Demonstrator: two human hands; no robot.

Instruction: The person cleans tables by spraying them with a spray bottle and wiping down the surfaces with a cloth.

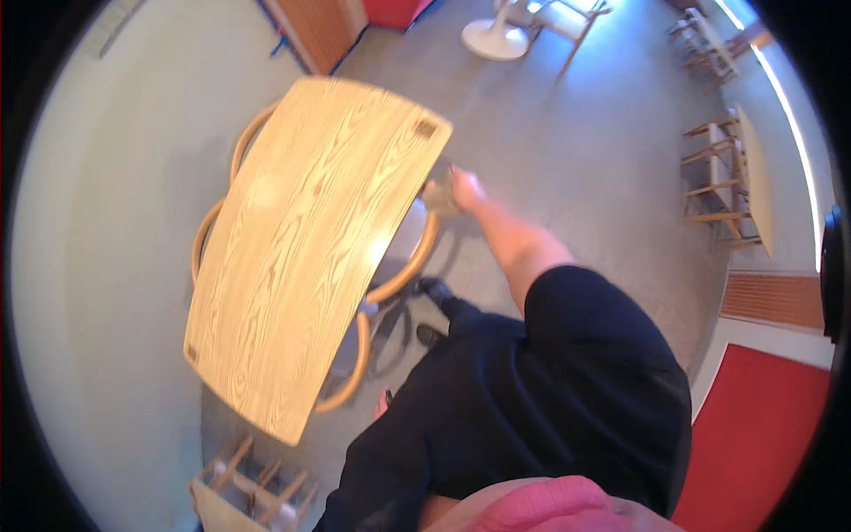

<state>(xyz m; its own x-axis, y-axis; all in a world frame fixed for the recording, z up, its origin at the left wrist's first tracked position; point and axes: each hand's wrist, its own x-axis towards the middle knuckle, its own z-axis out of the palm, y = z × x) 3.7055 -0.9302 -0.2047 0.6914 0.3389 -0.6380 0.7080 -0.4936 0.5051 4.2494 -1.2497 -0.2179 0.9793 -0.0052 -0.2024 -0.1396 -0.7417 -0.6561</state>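
Observation:
My right hand (464,188) reaches out beside the long edge of a wood-grain table (275,239). Its fingers are closed on a beige cloth (441,198), which hangs near the top of a curved wooden chair back (424,253). The cloth is partly blurred. My left hand (382,404) hangs low by my side, near a second curved chair back (361,363). Only a small part of that hand shows past the dark sleeve, with something small and black at it, and its fingers cannot be made out.
Two more chairs (206,239) are tucked in at the table's far side, by a pale wall (97,239). Upturned chairs (253,483) rest near the table's lower end. Another table with chairs (731,182) stands at the right. A white pedestal base (495,40) is at the top.

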